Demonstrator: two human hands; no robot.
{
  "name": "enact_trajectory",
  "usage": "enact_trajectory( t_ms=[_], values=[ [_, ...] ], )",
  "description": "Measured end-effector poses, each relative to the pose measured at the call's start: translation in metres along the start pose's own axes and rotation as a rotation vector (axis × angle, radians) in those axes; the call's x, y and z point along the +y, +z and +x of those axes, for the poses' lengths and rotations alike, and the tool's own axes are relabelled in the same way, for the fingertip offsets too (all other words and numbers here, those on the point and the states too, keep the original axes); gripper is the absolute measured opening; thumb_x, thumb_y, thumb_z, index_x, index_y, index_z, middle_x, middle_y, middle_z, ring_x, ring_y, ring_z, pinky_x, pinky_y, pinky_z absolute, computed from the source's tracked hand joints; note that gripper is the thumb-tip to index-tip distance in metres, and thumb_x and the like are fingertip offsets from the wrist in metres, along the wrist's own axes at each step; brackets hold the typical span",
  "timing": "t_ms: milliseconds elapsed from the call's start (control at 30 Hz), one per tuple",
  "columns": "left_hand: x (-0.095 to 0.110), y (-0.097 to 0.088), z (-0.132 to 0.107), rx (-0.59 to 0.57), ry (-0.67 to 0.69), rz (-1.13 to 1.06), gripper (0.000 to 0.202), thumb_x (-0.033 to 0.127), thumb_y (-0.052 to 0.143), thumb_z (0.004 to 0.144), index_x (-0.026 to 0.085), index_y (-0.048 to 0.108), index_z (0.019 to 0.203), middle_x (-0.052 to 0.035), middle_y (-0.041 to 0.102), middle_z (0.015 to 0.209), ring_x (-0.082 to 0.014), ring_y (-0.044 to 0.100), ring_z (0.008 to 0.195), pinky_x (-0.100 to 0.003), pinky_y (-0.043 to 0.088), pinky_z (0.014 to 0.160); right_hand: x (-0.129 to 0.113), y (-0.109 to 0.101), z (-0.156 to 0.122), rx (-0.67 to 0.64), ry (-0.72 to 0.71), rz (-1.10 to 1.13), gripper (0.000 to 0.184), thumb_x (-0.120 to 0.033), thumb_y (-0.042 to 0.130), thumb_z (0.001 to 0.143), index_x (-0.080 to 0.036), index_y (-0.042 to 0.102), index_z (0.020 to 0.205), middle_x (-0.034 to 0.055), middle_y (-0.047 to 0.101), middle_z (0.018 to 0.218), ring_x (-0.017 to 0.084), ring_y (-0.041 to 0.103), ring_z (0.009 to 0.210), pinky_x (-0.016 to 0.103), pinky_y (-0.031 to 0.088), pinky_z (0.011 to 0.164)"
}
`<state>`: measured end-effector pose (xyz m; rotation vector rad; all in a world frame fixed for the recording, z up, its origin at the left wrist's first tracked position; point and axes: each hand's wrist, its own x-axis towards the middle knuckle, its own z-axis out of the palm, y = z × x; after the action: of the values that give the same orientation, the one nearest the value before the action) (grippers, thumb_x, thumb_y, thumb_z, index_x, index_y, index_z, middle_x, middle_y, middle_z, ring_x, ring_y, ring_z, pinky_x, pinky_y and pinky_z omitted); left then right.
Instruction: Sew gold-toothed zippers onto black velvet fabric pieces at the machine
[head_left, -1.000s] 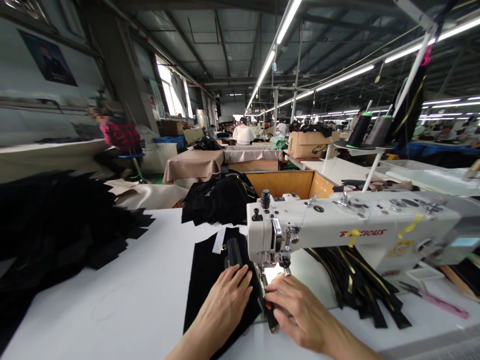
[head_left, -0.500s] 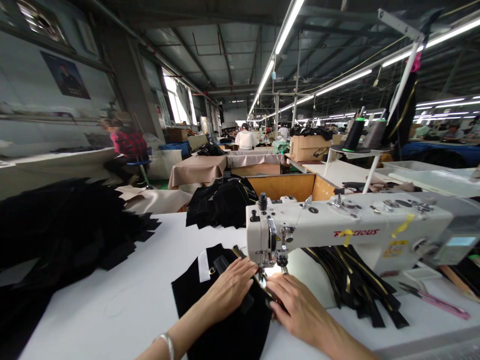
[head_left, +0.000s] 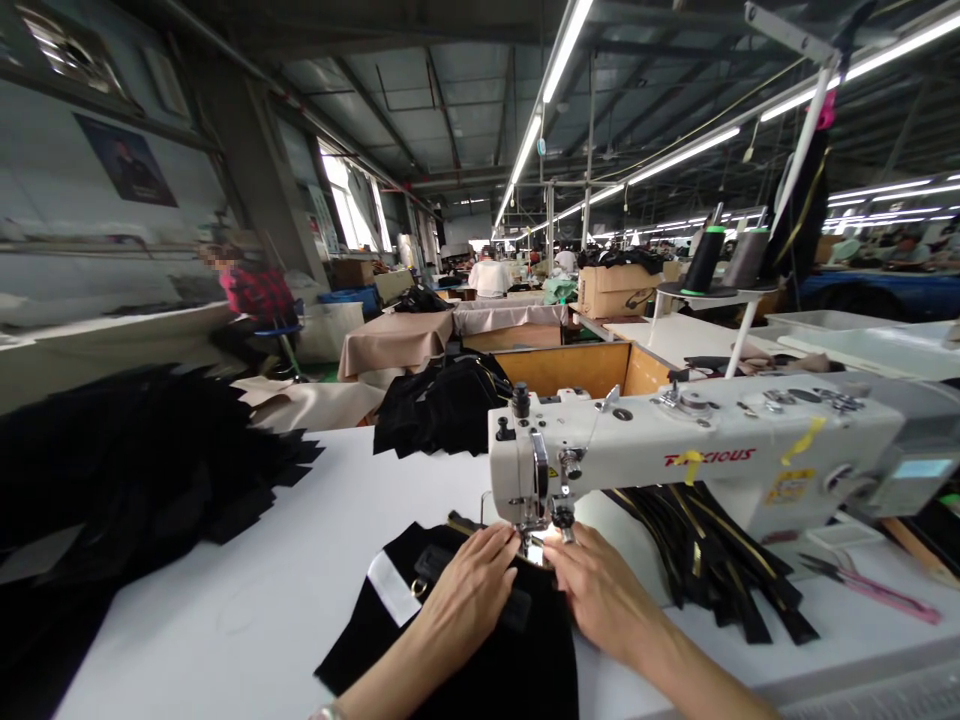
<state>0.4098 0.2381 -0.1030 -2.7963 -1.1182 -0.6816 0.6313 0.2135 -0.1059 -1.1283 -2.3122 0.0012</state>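
Note:
A black fabric piece (head_left: 525,660) lies on the white table under the sewing machine head, with a white label (head_left: 393,588) and a small gold ring (head_left: 418,588) on it. My left hand (head_left: 476,585) rests flat on this fabric, fingers stretched toward the presser foot (head_left: 534,545). On the other side of the foot, my right hand (head_left: 600,590) has its fingers bent over the fabric edge, where a zipper strip (head_left: 461,522) with gold teeth runs along. The right fingertips are partly hidden beside the machine's lit needle area.
The white sewing machine (head_left: 630,440) spans the right side. Several loose zipper strips (head_left: 712,560) lie under its arm, beside pink-handled thread snips (head_left: 885,590). Stacked black pieces (head_left: 150,460) cover the left; another black pile (head_left: 442,405) sits behind. Thread cones (head_left: 706,262) stand on a rack.
The black fabric has turned, its labelled edge swinging toward me and its zipper edge more crosswise at the foot. Both hands have shifted slightly right with it.

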Motion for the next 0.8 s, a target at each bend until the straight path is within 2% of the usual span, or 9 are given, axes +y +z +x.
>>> enact_trajectory(
  t_ms=[100,300,400,467,533,633,733,800],
  values=[
    [0.001,-0.006,0.008,0.01,-0.027,-0.053,0.027,0.015,0.043,0.097,0.016,0.06,0.118,-0.0094,0.066,0.115,-0.024,0.062,0.116,-0.043,0.05,0.104,0.001,0.0,0.001,0.018,0.017,-0.053,0.025,0.005,0.048,0.082,-0.017,0.059,0.085,0.0069,0.06,0.089,0.027,0.055,0.094,0.043,0.048,0.088],
    [0.016,-0.009,0.009,0.025,-0.065,-0.158,0.021,0.014,0.048,0.095,0.018,0.061,0.111,-0.0084,0.061,0.113,-0.02,0.065,0.106,-0.032,0.055,0.096,0.0,-0.004,0.0,-0.033,0.015,-0.005,0.037,0.005,0.045,0.087,-0.018,0.057,0.114,0.008,0.06,0.105,0.026,0.056,0.098,0.044,0.049,0.09],
    [0.018,-0.013,0.003,0.013,-0.07,-0.231,0.024,0.012,0.042,0.098,0.019,0.06,0.112,-0.0067,0.062,0.113,-0.0167,0.065,0.106,-0.028,0.054,0.096,0.0,-0.005,-0.002,-0.05,0.019,0.05,0.036,0.005,0.048,0.088,-0.02,0.06,0.11,0.0059,0.06,0.104,0.025,0.055,0.1,0.042,0.049,0.09],
    [0.013,-0.018,-0.002,-0.015,-0.039,-0.23,0.029,0.011,0.039,0.099,0.021,0.06,0.116,-0.0054,0.063,0.116,-0.0169,0.062,0.11,-0.029,0.052,0.099,0.001,-0.005,-0.004,-0.041,0.021,0.054,0.035,0.007,0.049,0.086,-0.021,0.062,0.103,0.0048,0.06,0.102,0.025,0.055,0.099,0.04,0.05,0.086],
    [0.006,-0.023,-0.007,-0.06,0.023,-0.15,0.032,0.012,0.04,0.099,0.022,0.058,0.124,-0.0054,0.062,0.124,-0.0193,0.06,0.116,-0.034,0.05,0.102,0.001,-0.005,-0.006,-0.024,0.02,0.03,0.036,0.007,0.048,0.085,-0.021,0.063,0.102,0.0054,0.06,0.101,0.025,0.054,0.098,0.039,0.051,0.082],
    [0.004,-0.027,-0.013,-0.113,0.082,0.029,0.035,0.016,0.043,0.1,0.019,0.052,0.133,-0.0088,0.062,0.127,-0.0243,0.059,0.118,-0.039,0.052,0.1,0.001,-0.008,-0.007,0.04,-0.018,0.024,0.043,0.007,0.041,0.086,-0.02,0.061,0.111,0.008,0.061,0.105,0.027,0.054,0.101,0.041,0.05,0.083],
    [0.02,-0.027,-0.017,-0.177,0.049,0.223,0.033,0.017,0.046,0.098,0.014,0.055,0.13,-0.0136,0.065,0.119,-0.0304,0.061,0.112,-0.044,0.055,0.092,-0.001,-0.017,-0.006,0.092,-0.061,0.152,0.043,0.006,0.036,0.087,-0.02,0.062,0.11,0.0067,0.062,0.1,0.025,0.055,0.097,0.041,0.05,0.084],
    [0.037,-0.024,-0.019,-0.226,-0.02,0.298,0.031,0.015,0.049,0.095,0.013,0.057,0.125,-0.0148,0.065,0.114,-0.0315,0.062,0.107,-0.043,0.057,0.086,-0.003,-0.024,-0.003,0.13,-0.04,0.22,0.038,0.002,0.036,0.09,-0.02,0.062,0.105,0.0055,0.061,0.093,0.023,0.055,0.091,0.04,0.049,0.082]
  ],
)
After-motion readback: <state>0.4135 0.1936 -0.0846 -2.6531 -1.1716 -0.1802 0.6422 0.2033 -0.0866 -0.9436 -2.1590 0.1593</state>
